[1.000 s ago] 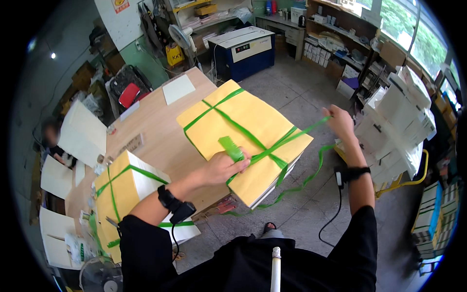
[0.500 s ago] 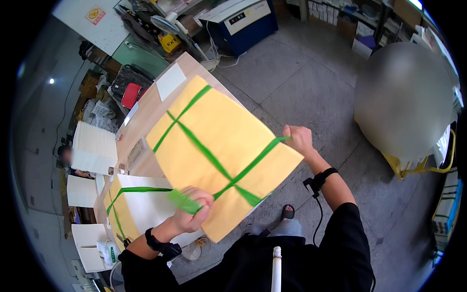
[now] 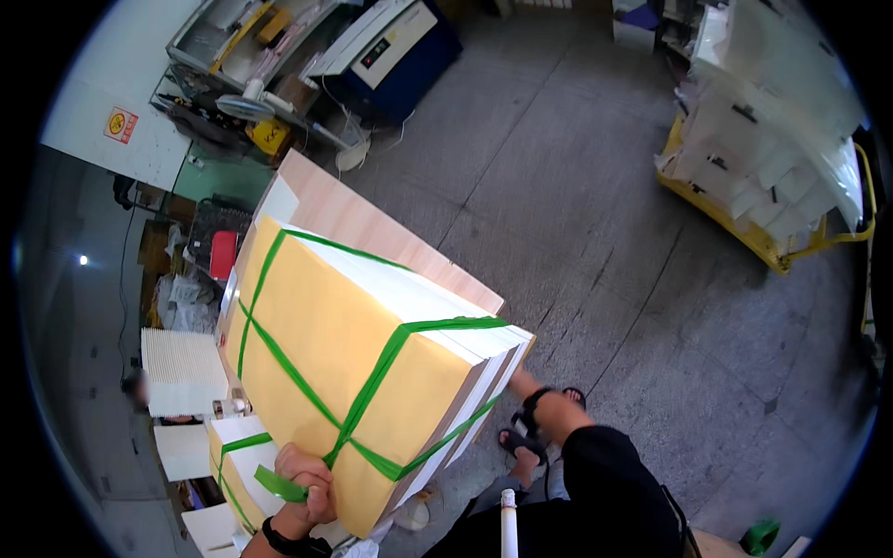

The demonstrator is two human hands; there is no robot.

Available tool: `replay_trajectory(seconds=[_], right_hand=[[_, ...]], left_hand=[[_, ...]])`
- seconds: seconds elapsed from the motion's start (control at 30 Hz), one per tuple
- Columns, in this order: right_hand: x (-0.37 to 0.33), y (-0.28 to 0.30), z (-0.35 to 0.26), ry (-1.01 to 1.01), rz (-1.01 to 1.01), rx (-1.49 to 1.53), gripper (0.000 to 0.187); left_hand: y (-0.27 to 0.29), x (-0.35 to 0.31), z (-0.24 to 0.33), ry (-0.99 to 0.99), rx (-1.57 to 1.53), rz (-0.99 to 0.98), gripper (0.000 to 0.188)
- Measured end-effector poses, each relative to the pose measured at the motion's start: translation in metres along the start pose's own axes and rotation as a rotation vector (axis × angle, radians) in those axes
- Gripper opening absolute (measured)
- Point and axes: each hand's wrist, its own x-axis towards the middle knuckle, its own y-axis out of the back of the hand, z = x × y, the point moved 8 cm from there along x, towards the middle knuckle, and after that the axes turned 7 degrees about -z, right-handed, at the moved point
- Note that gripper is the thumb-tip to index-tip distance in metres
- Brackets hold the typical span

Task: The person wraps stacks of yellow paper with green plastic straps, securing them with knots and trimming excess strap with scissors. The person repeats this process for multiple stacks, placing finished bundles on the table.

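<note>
A thick bundle of white paper stacks (image 3: pixel 363 344) with yellow cover sheets is tied with crossing green straps (image 3: pixel 372 391). It is tilted up over the wooden table, its layered white edges facing right. My left hand (image 3: pixel 305 479) is closed round the green strap at the bundle's lower left, and a loose strap end sticks out of the fist. On the bundle's right side is my right hand (image 3: pixel 523 383), mostly hidden behind the near corner, so its fingers do not show. A second strapped bundle (image 3: pixel 244 465) lies to the left.
The wooden table (image 3: pixel 400 242) runs behind the bundle. White paper stacks (image 3: pixel 184 372) stand at left. Farther back are a fan (image 3: pixel 246 107) and a blue-and-white machine (image 3: pixel 386 60). At right, a yellow cart (image 3: pixel 726 232) carries wrapped stacks. A thin white stick (image 3: pixel 509 525) with a grey tip juts up at the bottom.
The bundle has tipped, now showing its white edges, and shifted down and left. My right hand has moved from its strap corner to behind its right side. My left hand keeps its strap.
</note>
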Motion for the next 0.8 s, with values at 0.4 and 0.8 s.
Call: replay_trajectory(seconds=[0.4, 0.8], right_hand=[[-0.122, -0.085, 0.087, 0.355, -0.205, -1.915, 0.044], [-0.151, -0.212, 0.21, 0.379, -0.615, -2.395, 0.02]], left_hand=[[0.014, 0.007, 0.02, -0.08, -0.139, 0.053, 0.019], [0.013, 0.004, 0.009, -0.013, -0.35, 0.0, 0.027]])
